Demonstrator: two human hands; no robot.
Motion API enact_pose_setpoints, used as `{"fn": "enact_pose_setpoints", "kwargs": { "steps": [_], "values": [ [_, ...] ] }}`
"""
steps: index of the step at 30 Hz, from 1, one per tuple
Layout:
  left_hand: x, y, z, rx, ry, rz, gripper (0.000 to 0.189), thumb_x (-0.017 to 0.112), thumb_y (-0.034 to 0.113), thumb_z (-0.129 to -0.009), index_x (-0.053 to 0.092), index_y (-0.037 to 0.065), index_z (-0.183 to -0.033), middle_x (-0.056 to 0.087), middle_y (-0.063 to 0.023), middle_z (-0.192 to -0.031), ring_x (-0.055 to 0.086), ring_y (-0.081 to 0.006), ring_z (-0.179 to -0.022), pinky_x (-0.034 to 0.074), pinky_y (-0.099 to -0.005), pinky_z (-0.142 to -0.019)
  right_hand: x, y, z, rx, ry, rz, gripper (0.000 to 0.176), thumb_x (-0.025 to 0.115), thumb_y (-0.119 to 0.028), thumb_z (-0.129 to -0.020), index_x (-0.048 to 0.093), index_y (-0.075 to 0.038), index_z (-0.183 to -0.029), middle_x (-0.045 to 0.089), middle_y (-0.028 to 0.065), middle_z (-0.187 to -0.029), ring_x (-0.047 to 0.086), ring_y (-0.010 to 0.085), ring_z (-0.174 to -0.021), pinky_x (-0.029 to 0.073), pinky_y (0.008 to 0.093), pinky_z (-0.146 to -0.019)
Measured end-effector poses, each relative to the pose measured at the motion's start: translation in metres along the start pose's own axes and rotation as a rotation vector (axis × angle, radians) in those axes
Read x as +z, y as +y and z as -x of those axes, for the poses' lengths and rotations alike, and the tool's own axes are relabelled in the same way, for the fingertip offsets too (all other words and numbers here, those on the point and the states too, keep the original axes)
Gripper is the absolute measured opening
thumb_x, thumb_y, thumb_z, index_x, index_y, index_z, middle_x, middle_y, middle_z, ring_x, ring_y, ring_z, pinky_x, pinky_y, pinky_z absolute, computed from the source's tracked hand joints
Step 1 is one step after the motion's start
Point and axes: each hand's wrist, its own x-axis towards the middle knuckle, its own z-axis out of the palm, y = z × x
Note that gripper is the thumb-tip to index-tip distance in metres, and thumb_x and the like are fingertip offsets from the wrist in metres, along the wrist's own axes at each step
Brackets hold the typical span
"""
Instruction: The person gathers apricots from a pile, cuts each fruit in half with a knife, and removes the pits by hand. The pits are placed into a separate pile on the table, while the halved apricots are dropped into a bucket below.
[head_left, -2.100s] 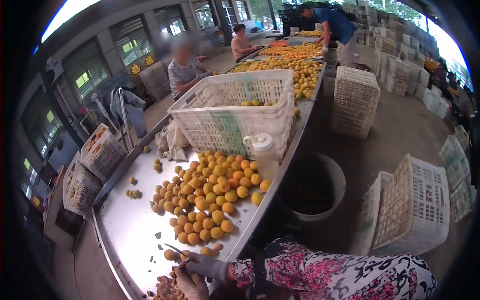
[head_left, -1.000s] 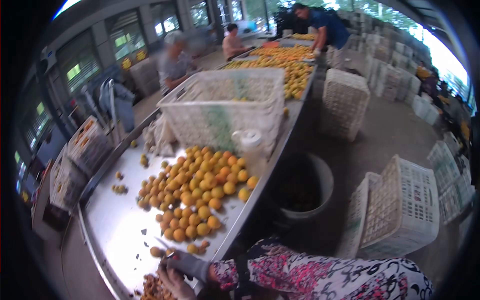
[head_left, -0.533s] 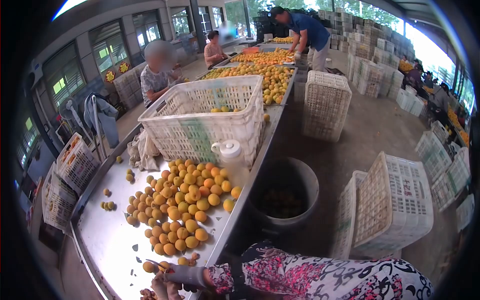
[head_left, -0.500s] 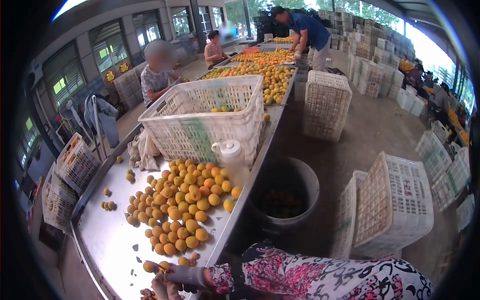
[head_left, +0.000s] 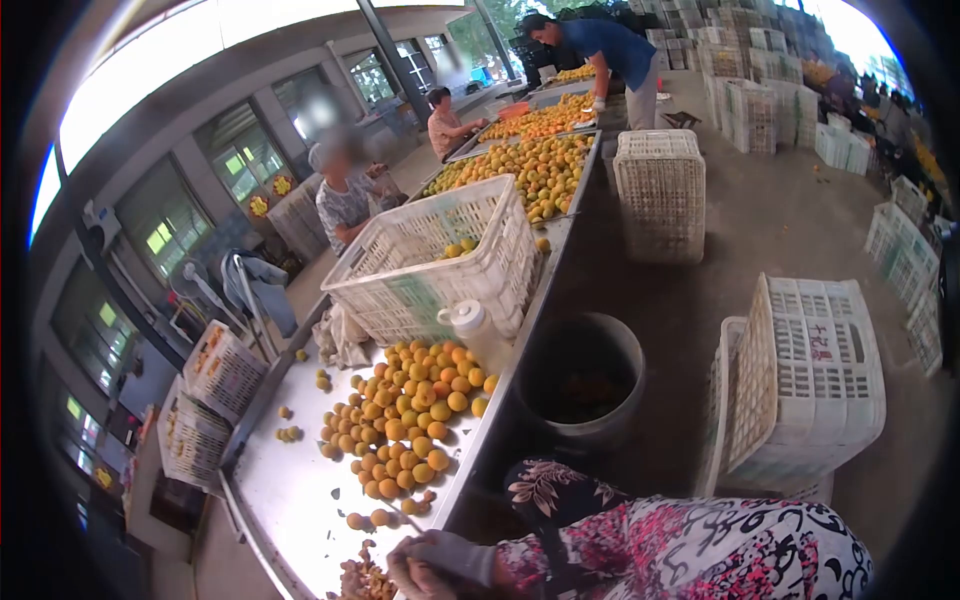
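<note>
At the lower edge, my right hand (head_left: 455,556), in a grey glove, is closed around a thin, blade-like tool (head_left: 404,517) that points up and left. Curled bare fingers of my left hand (head_left: 407,574) press close against it; what they hold is hidden. A heap of brownish-orange fruit pieces (head_left: 365,580) lies just left of my hands on the shiny metal table (head_left: 285,480). Several whole apricots (head_left: 380,518) sit just above my hands. Beyond them spreads a larger pile of yellow-orange apricots (head_left: 410,400).
A white plastic crate (head_left: 430,290) and a white-lidded jug (head_left: 468,320) stand on the table behind the pile. Right of the table is a dark bucket (head_left: 580,375), with white crates (head_left: 800,370) beyond. Three people work along the table's far end.
My view has tilted, shifting the scene to the right. My hands have drawn back from the nearest apricots, and the heap of fruit pieces shows more fully.
</note>
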Motion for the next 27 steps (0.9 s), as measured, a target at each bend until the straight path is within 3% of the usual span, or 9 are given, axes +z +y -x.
{"fn": "enact_pose_setpoints", "kwargs": {
  "steps": [3, 4, 6, 7, 8, 9, 18, 21, 27],
  "values": [
    [-0.002, -0.026, 0.036, 0.269, -0.016, -0.231, 0.034, 0.049, 0.023, -0.09, 0.052, -0.001, -0.114, 0.054, -0.0135, -0.109, 0.058, -0.023, -0.094, 0.048, -0.0327, -0.081, 0.004, -0.021, 0.059, 0.026, -0.053, -0.071, 0.021, 0.055, -0.015, -0.091, 0.062, -0.002, -0.106, 0.063, 0.0017, -0.087, 0.057, 0.0108, -0.092, 0.046, 0.0247, -0.081],
    [-0.002, -0.038, 0.049, 0.193, 0.027, -0.183, 0.032, 0.049, 0.02, -0.088, 0.054, -0.001, -0.112, 0.054, -0.014, -0.109, 0.058, -0.0238, -0.095, 0.047, -0.0331, -0.082, 0.011, -0.041, 0.079, 0.217, -0.058, -0.121, 0.018, 0.053, -0.016, -0.088, 0.063, -0.004, -0.096, 0.064, 0.0033, -0.081, 0.058, 0.0103, -0.077, 0.047, 0.0248, -0.067],
    [0.003, -0.041, 0.073, 0.174, 0.039, -0.183, 0.031, 0.05, 0.017, -0.086, 0.055, 0.0, -0.111, 0.054, -0.0141, -0.108, 0.056, -0.0247, -0.099, 0.045, -0.0338, -0.086, -0.026, -0.006, 0.085, -0.141, -0.275, 0.324, 0.022, 0.042, -0.016, -0.095, 0.062, -0.007, -0.097, 0.06, 0.0043, -0.089, 0.058, 0.0121, -0.081, 0.05, 0.0276, -0.072],
    [0.003, -0.036, 0.08, 0.229, -0.01, -0.246, 0.031, 0.05, 0.018, -0.086, 0.055, 0.0, -0.112, 0.054, -0.0137, -0.108, 0.055, -0.0247, -0.101, 0.043, -0.034, -0.088, 0.013, -0.09, 0.121, 0.39, -0.054, 0.261, 0.013, 0.052, -0.016, -0.087, 0.061, -0.008, -0.091, 0.061, 0.0061, -0.084, 0.057, 0.0145, -0.077, 0.047, 0.0292, -0.068],
    [0.003, -0.039, 0.085, 0.252, -0.002, -0.249, 0.031, 0.05, 0.018, -0.086, 0.055, 0.001, -0.112, 0.054, -0.0139, -0.108, 0.053, -0.025, -0.103, 0.042, -0.0341, -0.09, -0.02, -0.022, 0.105, 0.115, -0.204, 0.272, 0.015, 0.052, -0.018, -0.086, 0.061, -0.008, -0.092, 0.061, 0.0062, -0.085, 0.057, 0.0142, -0.077, 0.047, 0.0292, -0.068],
    [0.005, -0.044, 0.09, 0.274, -0.004, -0.247, 0.031, 0.051, 0.018, -0.086, 0.055, 0.001, -0.112, 0.054, -0.014, -0.108, 0.052, -0.0252, -0.105, 0.04, -0.0342, -0.092, -0.004, -0.057, 0.12, 0.418, -0.104, 0.169, 0.016, 0.052, -0.018, -0.084, 0.061, -0.008, -0.093, 0.061, 0.005, -0.087, 0.057, 0.0145, -0.079, 0.046, 0.0295, -0.068],
    [0.017, -0.019, 0.111, 0.521, 0.052, -0.618, 0.032, 0.058, 0.011, -0.073, 0.058, 0.004, -0.104, 0.056, -0.0185, -0.097, 0.059, -0.0357, -0.079, 0.048, -0.0405, -0.072, 0.031, -0.08, 0.175, 0.388, 0.233, -0.072, 0.018, 0.049, -0.014, -0.084, 0.053, -0.007, -0.1, 0.055, 0.0038, -0.071, 0.056, 0.0142, -0.065, 0.047, 0.0281, -0.056],
    [0.02, -0.024, 0.12, 0.587, -0.03, -0.798, 0.036, 0.062, 0.016, -0.069, 0.058, 0.006, -0.103, 0.057, -0.0172, -0.095, 0.058, -0.0354, -0.077, 0.047, -0.0418, -0.069, 0.027, -0.098, 0.191, 0.48, 0.177, 0.073, 0.022, 0.051, -0.016, -0.086, 0.053, -0.006, -0.106, 0.058, 0.0083, -0.092, 0.056, 0.0168, -0.084, 0.047, 0.0309, -0.072],
    [0.035, -0.019, 0.104, 0.578, -0.083, -0.814, 0.035, 0.061, 0.017, -0.067, 0.06, 0.006, -0.1, 0.059, -0.0137, -0.09, 0.059, -0.0338, -0.074, 0.047, -0.0427, -0.067, 0.0, -0.075, 0.19, 0.362, 0.29, 0.183, 0.023, 0.049, -0.015, -0.087, 0.055, -0.004, -0.106, 0.06, 0.0109, -0.093, 0.058, 0.0185, -0.088, 0.047, 0.0293, -0.076]
  ]
}}
